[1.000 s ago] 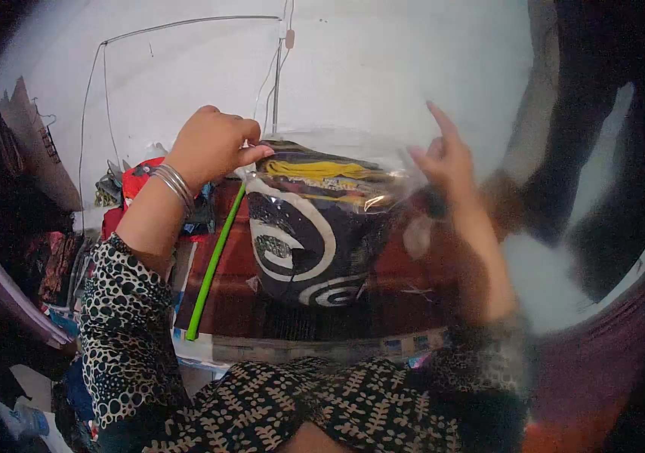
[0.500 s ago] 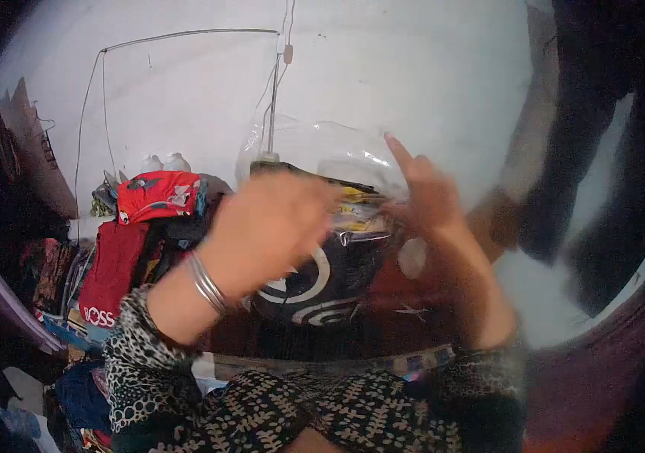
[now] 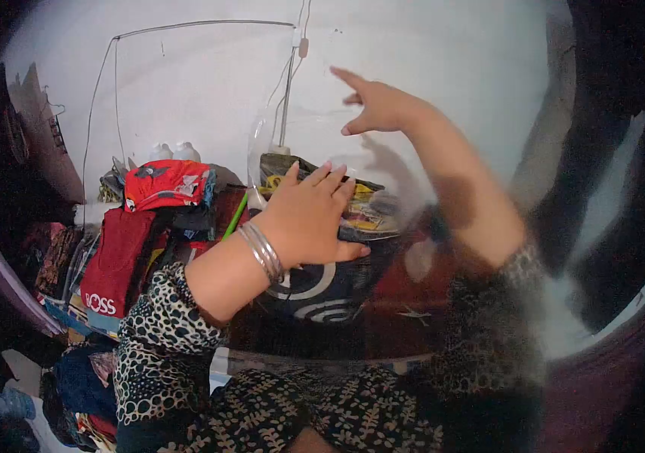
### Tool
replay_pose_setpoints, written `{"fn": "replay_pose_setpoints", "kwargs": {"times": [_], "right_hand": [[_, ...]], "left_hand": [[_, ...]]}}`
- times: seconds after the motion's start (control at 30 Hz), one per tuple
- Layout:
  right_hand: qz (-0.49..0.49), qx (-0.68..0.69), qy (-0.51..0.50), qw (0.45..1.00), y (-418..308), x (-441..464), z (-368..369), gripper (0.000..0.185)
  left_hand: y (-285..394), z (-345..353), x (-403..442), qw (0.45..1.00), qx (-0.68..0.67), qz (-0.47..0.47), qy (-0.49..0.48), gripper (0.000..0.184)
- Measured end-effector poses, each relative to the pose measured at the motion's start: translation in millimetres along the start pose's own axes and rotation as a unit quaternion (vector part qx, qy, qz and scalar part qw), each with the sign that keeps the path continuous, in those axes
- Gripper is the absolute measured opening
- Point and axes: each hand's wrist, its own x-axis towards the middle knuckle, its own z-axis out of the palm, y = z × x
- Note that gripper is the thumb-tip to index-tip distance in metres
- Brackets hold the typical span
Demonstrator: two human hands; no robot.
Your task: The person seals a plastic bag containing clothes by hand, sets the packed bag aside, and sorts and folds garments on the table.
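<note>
My left hand, with silver bangles at the wrist, lies with fingers spread on a folded dark garment with yellow print. Clear plastic rises around that garment, partly hidden by the hand. It rests on top of a dark cloth item with pale ring designs. Higher up, before the white wall, my right hand is raised with index finger and thumb apart; I see nothing held in it.
On the left, a red printed garment tops a pile of clothes, beside a dark red "BOSS" garment. Two white bottles stand behind. A bent wire frame and cable are on the wall. A green stick leans nearby.
My left hand has moved slightly right and flattened its fingers onto the garment. My right hand has risen up and left, away from the garment's right side. The view has shifted slightly.
</note>
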Motion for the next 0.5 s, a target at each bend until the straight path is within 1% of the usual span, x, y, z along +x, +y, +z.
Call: {"fn": "replay_pose_setpoints", "kwargs": {"times": [0.03, 0.07, 0.1, 0.13, 0.17, 0.2, 0.23, 0.27, 0.33, 0.37, 0.43, 0.47, 0.5], "right_hand": [[0.030, -0.018, -0.069, 0.997, 1.5, 4.5, 3.6, 0.093], [0.028, -0.018, -0.068, 0.997, 3.0, 7.0, 4.8, 0.093], [0.058, -0.007, -0.108, 0.992, 1.1, 6.4, 6.2, 0.087], [0.089, 0.002, -0.149, 0.985, -2.0, 5.9, 7.2, 0.081], [0.086, -0.001, -0.150, 0.985, -2.6, 5.2, 8.2, 0.081], [0.072, 0.027, -0.131, 0.988, -4.8, 3.2, 10.0, 0.076], [0.058, 0.056, -0.112, 0.990, -6.9, 2.2, 11.4, 0.070], [0.055, 0.054, -0.115, 0.990, -8.6, -1.4, 14.1, 0.070], [0.028, -0.012, -0.053, 0.998, -27.3, -24.8, 16.9, 0.064], [0.028, -0.015, -0.054, 0.998, -30.4, -34.8, 21.9, 0.064], [-0.079, -0.059, 0.040, 0.994, -32.6, -57.9, 31.5, 0.057], [-0.077, -0.060, 0.037, 0.995, -39.0, -69.8, 38.8, 0.057], [-0.045, -0.138, 0.039, 0.989, -49.1, -80.6, 49.3, 0.058]], "left_hand": [[-0.5, 0.4, 5.7, 0.999, 0.020, -0.013, -0.023, 0.096], [-2.6, 1.4, 11.1, 0.999, 0.009, -0.025, -0.047, 0.102], [-2.5, -0.2, 14.9, 0.999, 0.010, -0.027, -0.046, 0.102], [-2.2, -3.4, 18.2, 0.995, 0.010, -0.043, -0.094, 0.104], [-2.7, -6.3, 20.6, 0.988, 0.009, -0.059, -0.141, 0.106], [-4.6, -6.2, 21.7, 0.988, 0.007, -0.063, -0.138, 0.106], [-6.1, -6.1, 23.4, 0.986, 0.001, -0.067, -0.155, 0.106], [-8.3, -6.5, 23.7, 0.983, -0.006, -0.070, -0.172, 0.107], [-12.1, -9.7, 22.3, 0.982, -0.012, -0.070, -0.172, 0.107], [-13.6, -10.7, 22.6, 0.982, -0.018, -0.067, -0.175, 0.108], [-18.0, -7.9, 27.6, 0.982, -0.030, -0.064, -0.177, 0.107], [-20.2, -6.2, 28.3, 0.981, -0.039, -0.060, -0.180, 0.107], [-20.6, -5.3, 27.7, 0.981, -0.042, -0.059, -0.182, 0.107]]}}
